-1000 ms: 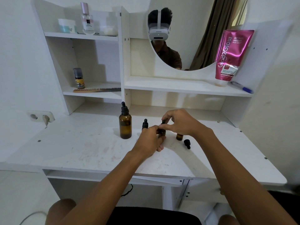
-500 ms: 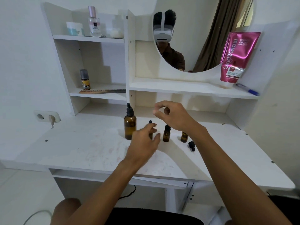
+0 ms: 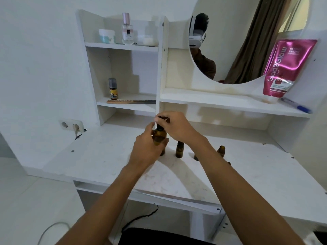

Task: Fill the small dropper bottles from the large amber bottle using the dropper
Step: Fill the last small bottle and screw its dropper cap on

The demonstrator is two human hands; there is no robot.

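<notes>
The large amber bottle (image 3: 159, 137) is held a little above the white desk (image 3: 109, 161), in front of the shelf divider. My left hand (image 3: 147, 149) wraps its body from the left. My right hand (image 3: 174, 126) pinches the black dropper cap (image 3: 161, 119) on its neck from above. A small amber bottle with a black cap (image 3: 179, 149) stands just right of the large one. Another small bottle is mostly hidden behind my right forearm. An uncapped small amber bottle (image 3: 221, 150) stands further right.
The shelf unit behind carries a comb (image 3: 131, 101), a small yellow-labelled bottle (image 3: 113, 89), a perfume bottle (image 3: 127, 30) and a jar (image 3: 107, 36). A pink tube (image 3: 286, 68) and a pen (image 3: 295, 105) sit on the right shelf under the mirror. A wall socket (image 3: 72, 125) is at left.
Both hands left the small bottles and moved left to the large amber bottle. My left hand now grips its body and my right hand has closed on its dropper cap.
</notes>
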